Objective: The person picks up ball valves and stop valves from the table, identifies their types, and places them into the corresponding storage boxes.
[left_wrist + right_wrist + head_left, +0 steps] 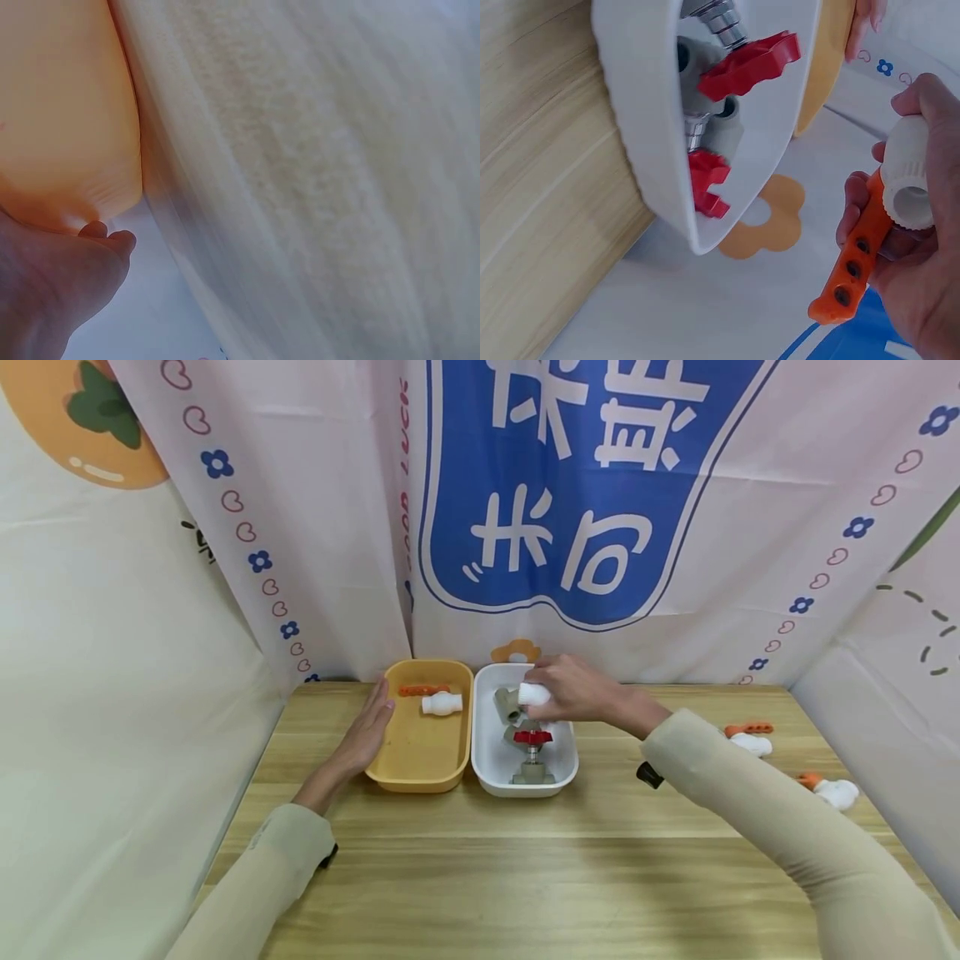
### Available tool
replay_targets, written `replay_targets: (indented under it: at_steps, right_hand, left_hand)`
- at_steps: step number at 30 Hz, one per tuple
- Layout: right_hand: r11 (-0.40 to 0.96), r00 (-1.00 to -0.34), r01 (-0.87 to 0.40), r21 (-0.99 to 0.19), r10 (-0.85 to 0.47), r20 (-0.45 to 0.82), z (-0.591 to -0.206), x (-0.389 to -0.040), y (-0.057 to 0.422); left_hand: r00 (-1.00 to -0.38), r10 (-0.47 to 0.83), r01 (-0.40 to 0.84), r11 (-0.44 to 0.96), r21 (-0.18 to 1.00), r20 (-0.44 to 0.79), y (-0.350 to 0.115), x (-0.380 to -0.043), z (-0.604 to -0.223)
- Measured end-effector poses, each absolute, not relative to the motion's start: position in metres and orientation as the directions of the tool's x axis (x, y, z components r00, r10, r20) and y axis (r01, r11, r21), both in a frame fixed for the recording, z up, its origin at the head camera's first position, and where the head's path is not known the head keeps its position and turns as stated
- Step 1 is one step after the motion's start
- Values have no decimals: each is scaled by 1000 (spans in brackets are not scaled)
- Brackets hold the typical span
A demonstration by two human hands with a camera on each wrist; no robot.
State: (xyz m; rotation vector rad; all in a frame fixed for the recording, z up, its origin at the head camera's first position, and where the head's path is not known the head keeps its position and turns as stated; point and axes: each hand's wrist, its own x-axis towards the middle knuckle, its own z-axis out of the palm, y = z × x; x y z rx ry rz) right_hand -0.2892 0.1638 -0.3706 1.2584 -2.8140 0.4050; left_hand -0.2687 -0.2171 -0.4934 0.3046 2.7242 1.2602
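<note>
Apparently to steady it, the left hand (pixel 367 727) rests along the left wall of the yellow tray (pixel 412 756) — touching, not gripping. The right hand (pixel 577 689) grasps a white valve (pixel 534 694) by its body, above the far part of the white tray (pixel 489 756), so its orange handle (pixel 847 274) juts past the fingers. Below sit grey valves (pixel 532 773) with red knobs (pixel 533 737); another white valve (pixel 442 703) lies in the yellow tray's far half — two spare valves (pixel 752 744) wait at right, seemingly within reach.
</note>
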Motion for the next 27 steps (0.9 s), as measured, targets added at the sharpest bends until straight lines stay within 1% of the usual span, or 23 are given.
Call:
replay_targets:
  at_steps: [6, 15, 20, 27]
  right_hand:
    - [616, -654, -752, -233, -743, 146, -371, -289, 151]
    - [603, -630, -775, -189, -760, 157, -371, -290, 132]
    - [594, -626, -776, -213, -768, 138, -369, -290, 121]
    - [605, -635, -766, -216, -765, 109, -370, -294, 104]
  left_hand:
    - [-971, 239, 142, 631, 763, -17, -217, -270, -496]
    - [-971, 240, 146, 629, 764, -12, -217, -270, -497]
    - [-971, 237, 145, 627, 766, -10, -218, -271, -498]
    - [-972, 234, 139, 630, 764, -16, -218, -269, -497]
